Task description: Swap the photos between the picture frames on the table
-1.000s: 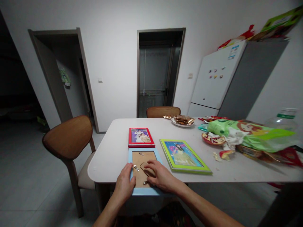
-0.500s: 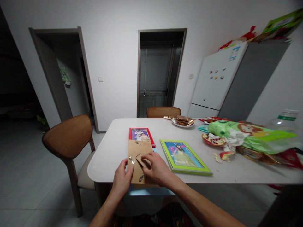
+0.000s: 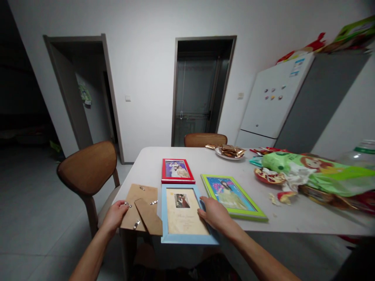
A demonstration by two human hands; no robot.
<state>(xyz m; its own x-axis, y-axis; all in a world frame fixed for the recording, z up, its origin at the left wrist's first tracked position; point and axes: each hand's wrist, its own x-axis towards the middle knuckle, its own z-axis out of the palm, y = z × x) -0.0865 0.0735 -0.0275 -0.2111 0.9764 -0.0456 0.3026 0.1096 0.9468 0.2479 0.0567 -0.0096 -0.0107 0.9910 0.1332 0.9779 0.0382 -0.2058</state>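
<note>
My left hand (image 3: 115, 214) pinches the left edge of a brown picture-frame backing board (image 3: 149, 193), which has metal clips and a fold-out stand leg. The board lies tilted at the table's front left edge. My right hand (image 3: 216, 214) grips the right side of a light blue picture frame (image 3: 164, 218), thumb and fingers around its border. Inside that frame is a cream sheet with a small photo of a couple. Behind it lies a red picture frame (image 3: 178, 181) with a photo. A lime green picture frame (image 3: 249, 216) lies just right of my right hand.
A plate (image 3: 230, 157) of gold packets stands at the back. On the right are an opened pomegranate (image 3: 270, 177), peel pieces (image 3: 287, 197), a green plastic package (image 3: 328, 173) and a clear bottle (image 3: 363, 152). Wooden chairs stand at the left (image 3: 90, 166) and far side (image 3: 205, 139).
The backing board has moved left with my left hand, uncovering the light blue frame and the red frame's lower part. My right hand has left the board and moved right onto the blue frame.
</note>
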